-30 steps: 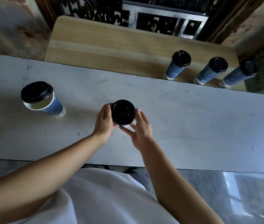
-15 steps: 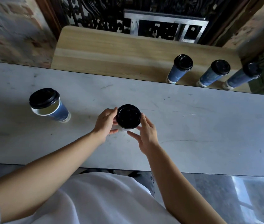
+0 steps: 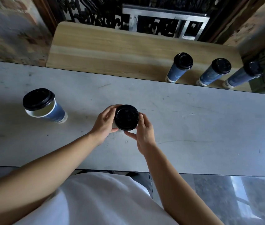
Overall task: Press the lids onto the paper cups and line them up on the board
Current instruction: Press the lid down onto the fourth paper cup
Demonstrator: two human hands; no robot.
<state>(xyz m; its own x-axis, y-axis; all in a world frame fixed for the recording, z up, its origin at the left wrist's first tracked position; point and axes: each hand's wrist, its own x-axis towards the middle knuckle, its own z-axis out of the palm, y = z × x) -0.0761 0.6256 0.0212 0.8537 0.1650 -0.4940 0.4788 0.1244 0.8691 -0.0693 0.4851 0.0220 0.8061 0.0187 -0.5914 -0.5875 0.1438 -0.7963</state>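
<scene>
Matte grey counter (image 3: 193, 127); both hands' fingers (image 3: 108, 113) clamped around round black plastic lid (image 3: 126, 117).

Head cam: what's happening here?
A person has both hands, left hand and right hand, around a black-lidded paper cup on the grey counter, apparently seating its lid. Three lidded cups already stand in a row on the wooden board. One more lidded cup waits on the counter to the left.

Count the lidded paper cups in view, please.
5: three in a row on the board, at; one on the counter's left; one between both hands.
</scene>
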